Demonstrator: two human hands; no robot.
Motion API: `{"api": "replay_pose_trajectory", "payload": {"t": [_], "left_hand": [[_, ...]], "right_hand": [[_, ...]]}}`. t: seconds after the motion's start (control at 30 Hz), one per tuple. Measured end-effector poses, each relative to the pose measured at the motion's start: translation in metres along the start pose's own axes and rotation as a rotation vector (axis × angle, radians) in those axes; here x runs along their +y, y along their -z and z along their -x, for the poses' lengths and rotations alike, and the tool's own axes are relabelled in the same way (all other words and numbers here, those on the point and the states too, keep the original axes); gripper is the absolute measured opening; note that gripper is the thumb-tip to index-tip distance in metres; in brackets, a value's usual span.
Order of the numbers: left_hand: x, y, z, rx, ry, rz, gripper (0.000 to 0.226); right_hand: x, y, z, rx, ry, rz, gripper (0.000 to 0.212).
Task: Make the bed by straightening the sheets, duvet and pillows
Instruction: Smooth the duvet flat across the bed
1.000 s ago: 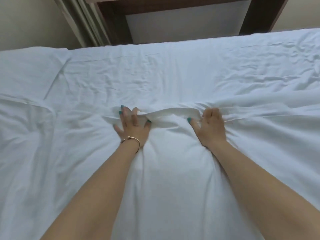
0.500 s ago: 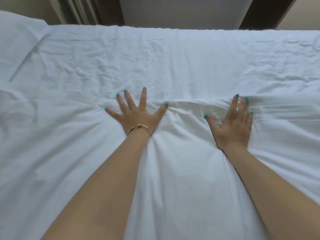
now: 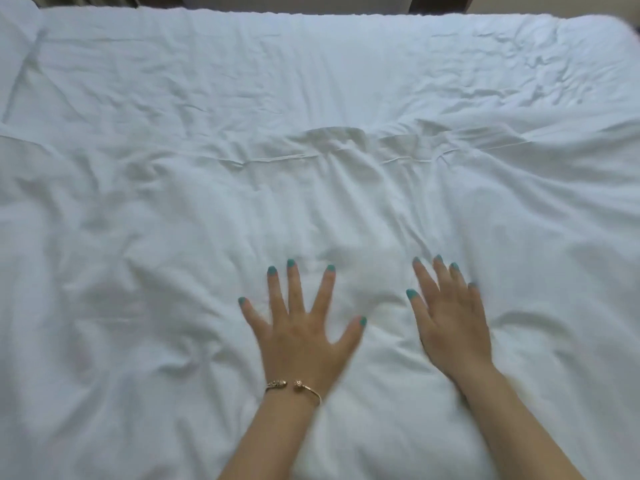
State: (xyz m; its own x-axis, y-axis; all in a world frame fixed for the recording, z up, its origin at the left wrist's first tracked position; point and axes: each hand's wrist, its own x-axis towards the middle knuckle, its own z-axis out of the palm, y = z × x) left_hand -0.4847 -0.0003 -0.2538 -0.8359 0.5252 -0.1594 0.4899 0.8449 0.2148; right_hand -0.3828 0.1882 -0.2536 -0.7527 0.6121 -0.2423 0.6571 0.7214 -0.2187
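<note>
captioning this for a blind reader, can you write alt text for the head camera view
Two bare hands, left hand and right hand, lie flat with fingers spread on a rumpled white duvet, whose top edge crosses the bed just beyond them. A gold bracelet circles the left wrist; wrinkled white sheet covers the far half.

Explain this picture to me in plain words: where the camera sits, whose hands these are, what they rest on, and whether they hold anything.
There is no machine here. The single picture comes from a wide-angle camera worn on a person's head, looking forward and down, so the two bare arms reaching in from the bottom belong to the wearer. The left hand, with a gold bangle at its wrist, lies flat with fingers spread on a white duvet. The right hand also lies flat on it, fingers straight. Neither hand holds anything; they seem to be pressing the cloth. The duvet's folded top edge crosses the middle, wrinkled. Beyond it lies the white sheet, creased, and part of a pillow shows at the far left.
</note>
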Motion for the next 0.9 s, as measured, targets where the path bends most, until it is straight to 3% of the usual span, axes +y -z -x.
{"api": "replay_pose_trajectory", "payload": {"t": [0.17, 0.43, 0.6, 0.7, 0.73, 0.77, 0.83, 0.9], "left_hand": [[-0.003, -0.021, -0.015, -0.039, 0.112, -0.051, 0.082], [0.004, -0.029, -0.025, -0.161, 0.181, -0.161, 0.085], [0.013, -0.013, -0.028, -0.296, 0.23, -0.196, 0.081], [0.057, 0.004, -0.046, -0.308, 0.519, 0.046, 0.076], [0.081, 0.01, -0.057, -0.26, 0.647, 0.172, 0.073], [0.11, 0.014, -0.071, -0.205, 0.75, 0.287, 0.073], [0.172, 0.012, -0.099, -0.126, 0.761, 0.343, 0.078], [0.237, -0.004, -0.131, -0.091, 0.543, 0.269, 0.072]], "right_hand": [[0.001, -0.027, 0.096, -0.089, -0.138, 0.101, 0.071], [0.004, -0.021, 0.067, -0.253, -0.129, 0.052, 0.076], [0.011, 0.012, 0.044, -0.622, -0.061, -0.098, 0.079], [0.044, 0.066, 0.006, -1.0, 0.081, -0.328, 0.066], [0.062, 0.087, -0.013, -1.036, 0.083, -0.471, 0.057], [0.083, 0.106, -0.036, -0.979, 0.058, -0.591, 0.046], [0.132, 0.137, -0.089, -0.641, 0.035, -0.647, 0.032], [0.19, 0.153, -0.15, -0.291, 0.133, -0.289, 0.037]]}}
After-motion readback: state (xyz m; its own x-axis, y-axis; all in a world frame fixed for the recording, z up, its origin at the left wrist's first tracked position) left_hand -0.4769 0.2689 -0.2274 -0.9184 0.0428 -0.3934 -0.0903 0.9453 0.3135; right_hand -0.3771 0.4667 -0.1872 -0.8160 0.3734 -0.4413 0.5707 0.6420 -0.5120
